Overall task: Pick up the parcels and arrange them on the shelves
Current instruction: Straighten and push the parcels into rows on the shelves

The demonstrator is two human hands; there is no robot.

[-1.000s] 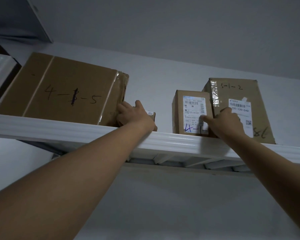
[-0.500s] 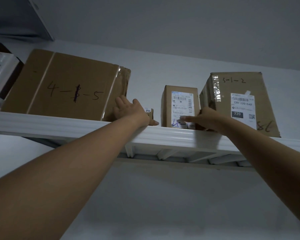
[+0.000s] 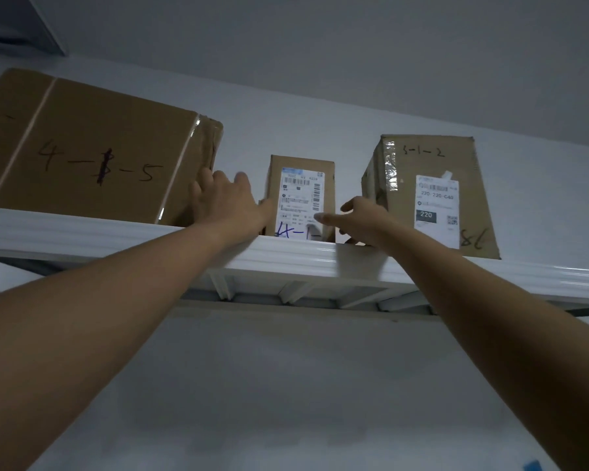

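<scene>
Parcel [image 3: 300,185], small brown cardboard, white-labelled: upright midway along white metal shelf [image 3: 82,229], shifted left off the taped brown box [image 3: 432,158] at right, now standing apart. Right hand [image 3: 364,219] loosely spread, forefinger seemingly touching its label; left hand [image 3: 225,202] straight-fingered beside large brown carton [image 3: 92,147]. Placement judged nearly complete.

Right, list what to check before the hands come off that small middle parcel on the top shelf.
1. The small parcel stands upright: ok.
2. Its label faces out: ok.
3. Gap to the right box: ok, they stand apart.
4. Parcel's base fully on the shelf: cannot tell, the shelf's front edge hides it.
5. The right hand clear of the parcel: not ok, its forefinger lies across the label.
6. The left hand clear: not ok, it sits between the large box and the parcel, thumb at the parcel's left edge.
</scene>
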